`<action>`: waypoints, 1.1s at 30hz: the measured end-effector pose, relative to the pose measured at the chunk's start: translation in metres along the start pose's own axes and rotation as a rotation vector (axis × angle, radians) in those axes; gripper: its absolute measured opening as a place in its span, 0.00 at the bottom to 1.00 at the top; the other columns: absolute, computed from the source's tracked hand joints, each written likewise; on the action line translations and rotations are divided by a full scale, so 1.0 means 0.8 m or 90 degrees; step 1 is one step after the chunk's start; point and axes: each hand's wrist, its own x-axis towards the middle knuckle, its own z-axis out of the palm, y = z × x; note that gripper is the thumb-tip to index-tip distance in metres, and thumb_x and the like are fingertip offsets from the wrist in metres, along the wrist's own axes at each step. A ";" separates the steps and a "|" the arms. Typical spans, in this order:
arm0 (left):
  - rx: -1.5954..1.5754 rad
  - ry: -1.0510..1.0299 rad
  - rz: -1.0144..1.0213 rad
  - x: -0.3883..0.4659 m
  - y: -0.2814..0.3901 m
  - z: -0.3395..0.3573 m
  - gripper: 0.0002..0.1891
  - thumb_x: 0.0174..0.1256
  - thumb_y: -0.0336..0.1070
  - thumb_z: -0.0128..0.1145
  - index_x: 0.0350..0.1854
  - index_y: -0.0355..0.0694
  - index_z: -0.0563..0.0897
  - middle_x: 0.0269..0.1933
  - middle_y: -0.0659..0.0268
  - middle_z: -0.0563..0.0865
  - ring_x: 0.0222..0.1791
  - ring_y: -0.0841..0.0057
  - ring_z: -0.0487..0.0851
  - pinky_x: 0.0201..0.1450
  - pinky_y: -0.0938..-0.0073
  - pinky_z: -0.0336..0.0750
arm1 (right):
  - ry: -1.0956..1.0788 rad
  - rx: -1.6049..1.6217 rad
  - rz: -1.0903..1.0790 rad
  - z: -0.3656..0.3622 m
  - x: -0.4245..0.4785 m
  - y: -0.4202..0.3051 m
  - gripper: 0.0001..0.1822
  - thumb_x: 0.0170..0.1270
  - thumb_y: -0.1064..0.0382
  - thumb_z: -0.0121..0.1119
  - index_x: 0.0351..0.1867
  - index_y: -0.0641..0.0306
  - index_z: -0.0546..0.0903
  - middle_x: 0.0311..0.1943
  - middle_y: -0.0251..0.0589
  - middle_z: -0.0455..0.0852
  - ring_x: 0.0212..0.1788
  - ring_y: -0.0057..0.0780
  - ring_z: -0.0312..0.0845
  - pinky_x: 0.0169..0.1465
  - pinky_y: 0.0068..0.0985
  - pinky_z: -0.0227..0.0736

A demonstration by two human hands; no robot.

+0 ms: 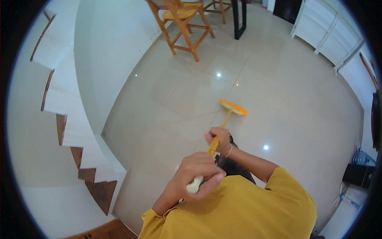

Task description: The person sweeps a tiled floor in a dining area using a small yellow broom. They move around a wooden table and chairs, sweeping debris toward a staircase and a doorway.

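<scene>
A broom with a yellow handle (213, 145) and an orange-bristled head (234, 107) slants away from my body, its head down at the tiled floor (191, 98). Near my chest, my left hand (200, 173) grips the top of the handle, whose pale end cap (194, 185) sticks out by the thumb. Farther down the handle, my right hand (220, 139) is closed around it, with a pale band at the wrist. The lower handle is slightly blurred. My dark-clad leg shows partly behind the right forearm.
White stairs (71, 128) with brown risers run along the left beside a low wall (95, 59). Wooden chairs (183, 27) and a black table leg (238, 21) stand ahead. A white folding screen (328, 30) is at upper right; a black box (358, 175) sits at right.
</scene>
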 end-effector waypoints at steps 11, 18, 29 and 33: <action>0.302 0.329 -0.122 -0.083 -0.027 0.014 0.05 0.52 0.36 0.68 0.27 0.42 0.86 0.21 0.65 0.81 0.21 0.72 0.77 0.26 0.73 0.68 | -0.472 0.396 -0.092 0.217 -0.025 -0.040 0.17 0.57 0.62 0.60 0.15 0.63 0.69 0.13 0.45 0.68 0.17 0.44 0.66 0.22 0.34 0.61; 0.197 0.222 0.076 -0.098 0.002 -0.020 0.21 0.45 0.55 0.71 0.33 0.42 0.86 0.18 0.69 0.74 0.19 0.72 0.73 0.24 0.72 0.64 | -0.297 0.256 -0.245 0.157 0.028 -0.076 0.17 0.55 0.63 0.61 0.14 0.60 0.68 0.12 0.44 0.69 0.17 0.45 0.69 0.23 0.38 0.62; -0.140 0.119 0.187 -0.023 -0.148 0.045 0.21 0.54 0.51 0.52 0.32 0.35 0.84 0.18 0.65 0.72 0.22 0.67 0.74 0.34 0.68 0.70 | -0.101 -0.157 -0.067 -0.009 -0.004 0.100 0.16 0.53 0.63 0.63 0.13 0.59 0.69 0.12 0.43 0.71 0.18 0.44 0.71 0.25 0.37 0.64; -0.161 0.132 0.165 -0.014 -0.138 0.042 0.19 0.54 0.47 0.50 0.30 0.34 0.83 0.17 0.64 0.72 0.22 0.67 0.73 0.34 0.68 0.70 | -0.066 -0.158 -0.087 -0.014 0.004 0.106 0.16 0.52 0.63 0.63 0.13 0.59 0.69 0.11 0.43 0.70 0.17 0.44 0.71 0.23 0.37 0.63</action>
